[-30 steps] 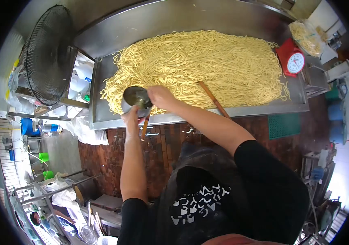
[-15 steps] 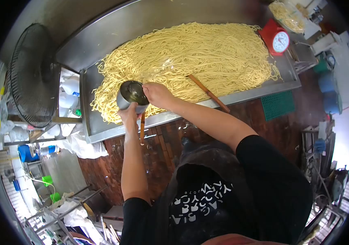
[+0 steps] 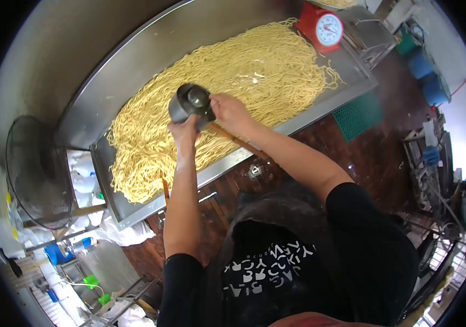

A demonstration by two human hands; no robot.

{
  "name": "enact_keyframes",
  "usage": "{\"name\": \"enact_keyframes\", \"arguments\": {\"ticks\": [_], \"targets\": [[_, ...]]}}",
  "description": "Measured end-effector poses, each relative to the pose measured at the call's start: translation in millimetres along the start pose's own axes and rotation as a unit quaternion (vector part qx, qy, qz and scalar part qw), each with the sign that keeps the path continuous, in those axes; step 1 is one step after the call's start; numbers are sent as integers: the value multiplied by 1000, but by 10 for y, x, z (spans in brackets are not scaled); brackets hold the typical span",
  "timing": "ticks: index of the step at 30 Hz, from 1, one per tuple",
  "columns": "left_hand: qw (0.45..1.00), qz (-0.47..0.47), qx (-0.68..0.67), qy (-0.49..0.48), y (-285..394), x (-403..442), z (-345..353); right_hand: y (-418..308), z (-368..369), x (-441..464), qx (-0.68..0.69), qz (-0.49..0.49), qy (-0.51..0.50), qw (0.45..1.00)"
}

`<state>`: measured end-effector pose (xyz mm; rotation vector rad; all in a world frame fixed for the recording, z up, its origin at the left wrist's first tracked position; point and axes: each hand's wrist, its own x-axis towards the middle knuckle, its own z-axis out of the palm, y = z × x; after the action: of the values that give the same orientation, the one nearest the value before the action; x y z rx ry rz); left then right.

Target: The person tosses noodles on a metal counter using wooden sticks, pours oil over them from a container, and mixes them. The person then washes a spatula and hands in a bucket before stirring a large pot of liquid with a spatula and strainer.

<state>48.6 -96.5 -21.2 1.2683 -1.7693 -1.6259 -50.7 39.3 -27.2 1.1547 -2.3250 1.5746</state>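
Note:
Yellow noodles [image 3: 151, 131] lie in a thick layer over a steel tray table [image 3: 347, 90]. Above them my left hand [image 3: 184, 129] holds a metal pot [image 3: 177, 109] by its lower side. My right hand [image 3: 228, 110] is closed at the pot's right rim, on what looks like a small ladle [image 3: 198, 98] inside it. Liquid shows in the pot, and shiny drops appear over the noodles to the right. One wooden stick [image 3: 238, 140] rests across the tray's near edge under my right forearm. Another stick [image 3: 166, 191] pokes out beside my left forearm.
A red scale [image 3: 324, 30] stands at the tray's far right end. To the left is a large fan [image 3: 37, 171]. A green mat [image 3: 358, 117] lies on the brown floor [image 3: 374, 158]. Blue buckets [image 3: 434, 90] stand at the right, and white plastic bags [image 3: 124, 231] hang at the left.
The view has turned and shifted toward the tray's right end. Both hands have moved with the pot toward the middle of the noodles, and the pot now leans more.

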Motion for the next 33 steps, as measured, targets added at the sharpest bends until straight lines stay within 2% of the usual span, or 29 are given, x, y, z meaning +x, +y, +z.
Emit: {"name": "enact_keyframes", "arguments": {"ticks": [4, 6, 8, 12, 14, 15, 18, 21, 22, 25, 28, 31, 33], "targets": [[993, -49, 103, 35, -224, -222, 444, 480, -449, -184, 36, 36, -60, 997], [994, -58, 92, 9, -309, -358, 822, 771, -751, -185, 39, 47, -67, 996], [994, 4, 102, 45, -470, -227, 1303, 1063, -1040, -139, 28, 48, -58, 997], [982, 87, 160, 45, 155, -3, 2283, 1452, -1549, 407, -10, 36, 35, 999], [952, 177, 233, 87, 609, -37, 2612, 1535, -1725, 745, 4, 8, 77, 997], [945, 187, 244, 109, 734, -47, 2734, 1570, -1765, 833, 11, -6, 99, 995], [968, 166, 170, 79, 717, 155, 2827, 1660, -1856, 914, 38, 16, 82, 996], [1000, 16, 13, -3, 509, -32, 2764, 1752, -1989, 620, 68, 48, 46, 995], [996, -46, -60, -43, 443, -141, 2710, 1819, -1997, 503, 75, 52, 31, 995], [968, -156, -170, -100, 8, -253, 2602, 1931, -2000, 230, 83, 77, 25, 993], [936, -200, -268, -113, -88, -504, 2539, 1870, -2038, 194, 62, 109, 9, 992], [908, -206, -352, -91, -238, -600, 2378, 1776, -2046, 344, 102, 145, -67, 982], [892, -198, -395, -99, -308, -626, 2207, 1640, -1929, 437, 107, 121, -90, 983]]}}
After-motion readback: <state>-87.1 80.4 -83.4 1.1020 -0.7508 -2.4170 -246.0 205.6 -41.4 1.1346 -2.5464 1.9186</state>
